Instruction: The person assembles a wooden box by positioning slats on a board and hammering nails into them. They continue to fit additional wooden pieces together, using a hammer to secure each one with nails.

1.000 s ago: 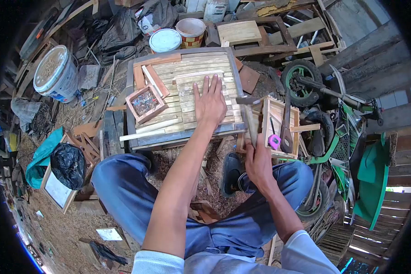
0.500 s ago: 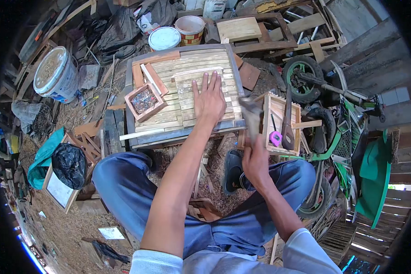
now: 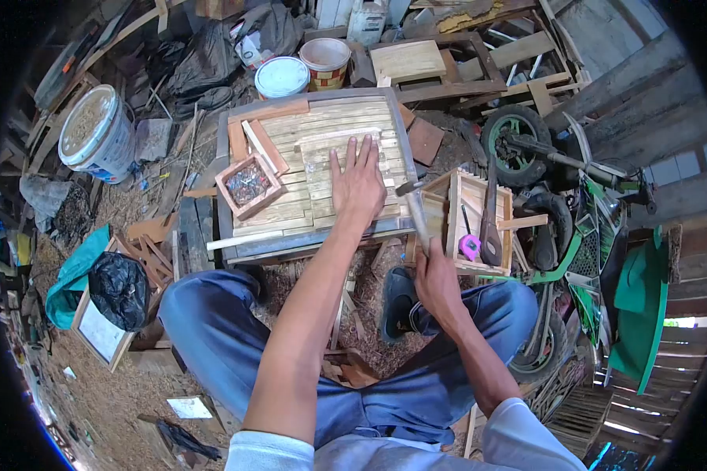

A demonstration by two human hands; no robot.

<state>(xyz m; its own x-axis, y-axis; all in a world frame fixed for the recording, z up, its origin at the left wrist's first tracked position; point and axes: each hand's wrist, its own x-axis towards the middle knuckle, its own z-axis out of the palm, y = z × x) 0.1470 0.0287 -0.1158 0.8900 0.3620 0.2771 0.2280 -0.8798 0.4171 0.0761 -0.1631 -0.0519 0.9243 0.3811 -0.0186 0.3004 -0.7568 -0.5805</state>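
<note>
In the head view, a person sits before a low slatted table (image 3: 403, 129) with a dark frame, and the left hand (image 3: 359, 182) lies flat on it, fingers spread and gripping nothing, palm down over a small slatted panel (image 3: 319, 188). That panel rests right of the middle of the tabletop, a pale strip (image 3: 339, 138) along its far edge just beyond the fingertips. The right hand (image 3: 437, 281) is closed around the lower end of a hammer (image 3: 417, 217), whose handle tilts away from the person and whose head is by the table's right edge; whether it touches the edge cannot be told. On the left of the tabletop is a small wooden box (image 3: 261, 203) of nails (image 3: 247, 180), with reddish boards (image 3: 270, 108) beyond it. Right of the hammer, an open wooden crate (image 3: 453, 212) holds a pink tape measure (image 3: 469, 247), a slim dark stick (image 3: 465, 220) and a long dark tool (image 3: 491, 235). Farther right is a green motorbike (image 3: 581, 235). Two buckets (image 3: 327, 56) stand beyond the table's far edge, and another pail (image 3: 111, 141) stands to the far left.
</note>
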